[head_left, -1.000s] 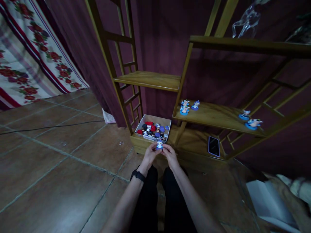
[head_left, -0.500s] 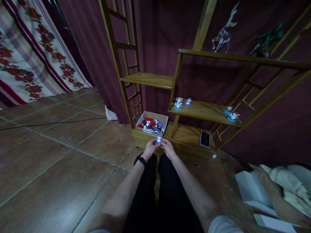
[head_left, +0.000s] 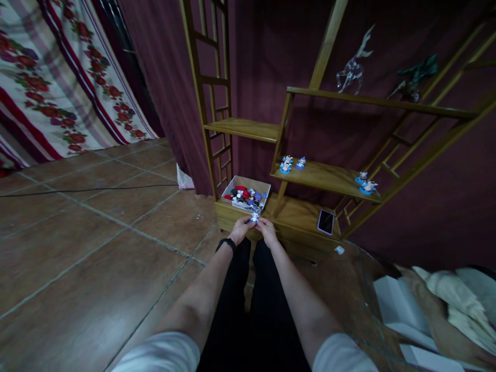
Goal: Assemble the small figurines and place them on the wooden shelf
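Two-handed, pinches a small blue-and-white figurine [head_left: 254,217] between the fingertips of the left hand [head_left: 241,229] and the right hand [head_left: 266,232], both sets of fingers closed on its sides. Holds it low, just in front of the open box [head_left: 251,180] of figures on the bottom shelf [head_left: 300,213].

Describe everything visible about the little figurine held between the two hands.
The figurine is a tiny toy figure, pale on top with blue at its base, and it looks like plastic. Finer details are too small to make out. It seems upright, pinched from either side by the fingertips of the left hand and the right hand. It sits just in front of the open box of small toys, near the front edge of the lowest wooden shelf.
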Demonstrator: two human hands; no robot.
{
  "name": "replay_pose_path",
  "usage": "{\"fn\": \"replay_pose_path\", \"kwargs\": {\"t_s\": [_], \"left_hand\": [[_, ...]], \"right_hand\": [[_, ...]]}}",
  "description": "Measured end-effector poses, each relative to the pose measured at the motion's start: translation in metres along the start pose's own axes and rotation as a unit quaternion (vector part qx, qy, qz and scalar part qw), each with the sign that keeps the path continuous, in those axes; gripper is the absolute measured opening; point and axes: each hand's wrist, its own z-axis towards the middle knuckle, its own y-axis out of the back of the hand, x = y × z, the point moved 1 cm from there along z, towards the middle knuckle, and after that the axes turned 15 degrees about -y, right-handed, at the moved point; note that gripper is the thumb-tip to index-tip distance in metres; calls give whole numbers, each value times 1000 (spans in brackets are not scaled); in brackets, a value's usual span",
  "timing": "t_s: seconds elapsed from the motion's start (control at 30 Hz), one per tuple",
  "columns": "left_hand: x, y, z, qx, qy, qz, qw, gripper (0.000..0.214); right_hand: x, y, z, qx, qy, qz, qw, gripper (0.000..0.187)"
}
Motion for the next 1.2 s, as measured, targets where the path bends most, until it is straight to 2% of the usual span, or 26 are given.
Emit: {"fn": "replay_pose_path", "kwargs": {"t_s": [0.13, 0.23, 0.7, 1.0, 1.2], "left_hand": [[-1, 1, -2, -61, -19, 11, 998, 37], [1, 1, -1, -77, -19, 16, 997, 38], [23, -8, 9, -51, -14, 17, 998, 37], [22, -1, 18, -10, 65, 5, 998, 40], [20, 5, 24, -20, 82, 13, 996, 39]], "right_hand": [[-4, 0, 2, -19, -11, -4, 1000, 29], [-5, 0, 6, -19, -12, 10, 1000, 28], [4, 16, 10, -39, -50, 19, 998, 19], [2, 16, 19, -61, -69, 32, 995, 21], [-4, 10, 29, -76, -73, 33, 994, 20]]}}
